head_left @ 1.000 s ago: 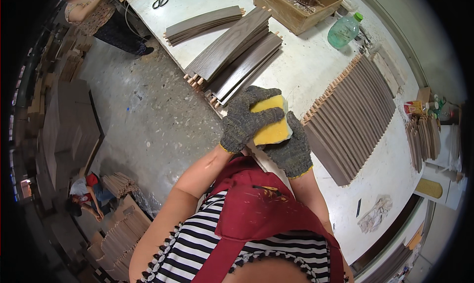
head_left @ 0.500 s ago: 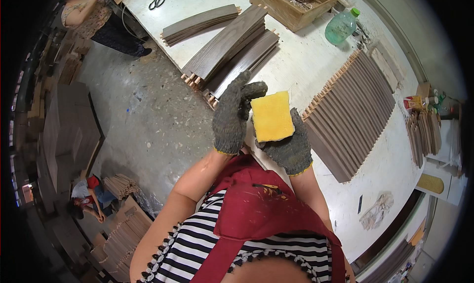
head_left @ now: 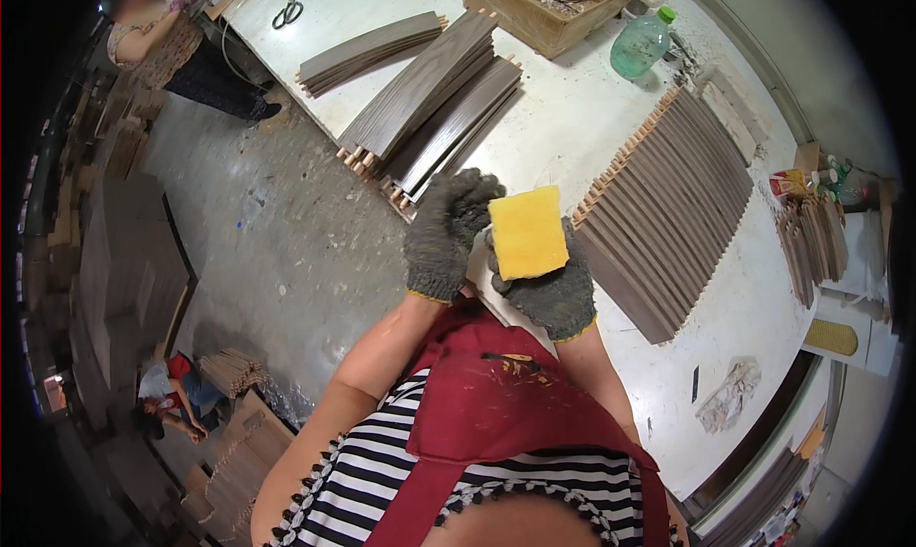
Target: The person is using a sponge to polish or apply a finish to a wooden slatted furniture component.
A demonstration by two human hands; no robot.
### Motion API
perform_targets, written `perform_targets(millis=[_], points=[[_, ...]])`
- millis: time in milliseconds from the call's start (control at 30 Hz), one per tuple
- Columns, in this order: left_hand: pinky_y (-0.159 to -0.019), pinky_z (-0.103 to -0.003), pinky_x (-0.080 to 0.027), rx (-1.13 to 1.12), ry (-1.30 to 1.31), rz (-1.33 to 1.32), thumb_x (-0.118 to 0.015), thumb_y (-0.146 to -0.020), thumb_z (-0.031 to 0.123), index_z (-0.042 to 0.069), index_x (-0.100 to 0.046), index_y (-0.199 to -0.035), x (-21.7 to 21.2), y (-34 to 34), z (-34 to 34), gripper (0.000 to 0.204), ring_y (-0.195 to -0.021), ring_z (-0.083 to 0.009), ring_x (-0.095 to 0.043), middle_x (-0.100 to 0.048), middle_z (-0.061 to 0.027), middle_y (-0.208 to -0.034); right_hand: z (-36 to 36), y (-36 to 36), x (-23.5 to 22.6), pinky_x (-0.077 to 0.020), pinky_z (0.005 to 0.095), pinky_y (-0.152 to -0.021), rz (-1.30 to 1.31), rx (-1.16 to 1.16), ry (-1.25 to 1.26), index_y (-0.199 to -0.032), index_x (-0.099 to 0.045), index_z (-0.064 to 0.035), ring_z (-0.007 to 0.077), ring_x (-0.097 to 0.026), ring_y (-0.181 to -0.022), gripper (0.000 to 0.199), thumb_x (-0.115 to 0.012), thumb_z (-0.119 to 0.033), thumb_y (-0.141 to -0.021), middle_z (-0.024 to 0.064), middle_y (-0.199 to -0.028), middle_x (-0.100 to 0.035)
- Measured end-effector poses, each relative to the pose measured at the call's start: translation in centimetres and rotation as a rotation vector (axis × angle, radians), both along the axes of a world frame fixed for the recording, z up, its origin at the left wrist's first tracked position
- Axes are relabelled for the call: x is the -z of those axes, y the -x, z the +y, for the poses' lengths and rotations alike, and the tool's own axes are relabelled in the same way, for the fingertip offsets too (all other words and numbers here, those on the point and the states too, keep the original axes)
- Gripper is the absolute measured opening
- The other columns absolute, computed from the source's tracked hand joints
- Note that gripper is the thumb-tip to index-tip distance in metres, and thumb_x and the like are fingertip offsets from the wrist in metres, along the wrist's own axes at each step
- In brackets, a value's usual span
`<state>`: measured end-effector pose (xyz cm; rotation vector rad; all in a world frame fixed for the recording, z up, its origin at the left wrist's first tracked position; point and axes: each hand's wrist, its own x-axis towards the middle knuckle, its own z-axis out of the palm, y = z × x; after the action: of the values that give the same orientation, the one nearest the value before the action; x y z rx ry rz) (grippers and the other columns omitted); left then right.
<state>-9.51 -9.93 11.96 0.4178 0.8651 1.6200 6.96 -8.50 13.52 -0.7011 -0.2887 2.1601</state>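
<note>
A square yellow sponge [head_left: 529, 234] rests against my right hand [head_left: 555, 299], which wears a dark grey knit glove and grips it from below and behind. My left hand [head_left: 441, 237], gloved alike, is just left of the sponge. Its fingers curl in toward the sponge's left edge; whether anything is inside them is hidden. Beyond my left hand, curved dark wooden slats [head_left: 420, 89] with pale dowel ends lie in stacks on the white table [head_left: 563, 117]. To the right of my hands, a long row of similar slats [head_left: 668, 213] lies side by side.
At the table's far side are a wooden box [head_left: 549, 22], a green-capped bottle [head_left: 640, 43] and scissors [head_left: 287, 10]. A crumpled plastic piece [head_left: 729, 394] lies at the right. One person [head_left: 181, 46] stands beyond the table; another [head_left: 176, 389] sits low at left near stacked slats.
My left hand's fingers have curled in from a more stretched pose. The sponge stays in my right hand, slightly tilted. The whole view has shifted a little.
</note>
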Motion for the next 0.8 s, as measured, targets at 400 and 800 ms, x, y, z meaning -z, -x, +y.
perform_targets(millis=[400,800], points=[[-0.114,-0.039,-0.037,0.28,-0.054,0.24,-0.071,-0.086,0.006,0.002,-0.028,-0.155,-1.4,-2.9,-2.7,0.082,-0.139,-0.0265,-0.041,-0.039,-0.0159,-0.154,-1.0,-0.7,-0.9,-0.0443,0.0342,-0.107,-0.502,0.241,-0.544,-0.152,-0.037,-0.0031,0.0211,-0.053,-0.126,0.072,-0.069,-0.003,-0.088,0.0106,-0.143,-0.051],[-0.104,-0.034,-0.043,0.603,0.155,0.406,-0.065,-0.085,0.006,0.0,-0.041,-0.148,0.7,-3.1,-3.5,0.068,-0.124,-0.023,-0.053,-0.055,-0.0126,-0.138,-5.8,-2.5,2.7,-0.0459,0.037,-0.104,-0.964,0.459,-0.625,-0.142,-0.052,-0.0083,0.0292,-0.057,-0.123,0.066,-0.078,-0.024,-0.083,0.0185,-0.132,-0.057]])
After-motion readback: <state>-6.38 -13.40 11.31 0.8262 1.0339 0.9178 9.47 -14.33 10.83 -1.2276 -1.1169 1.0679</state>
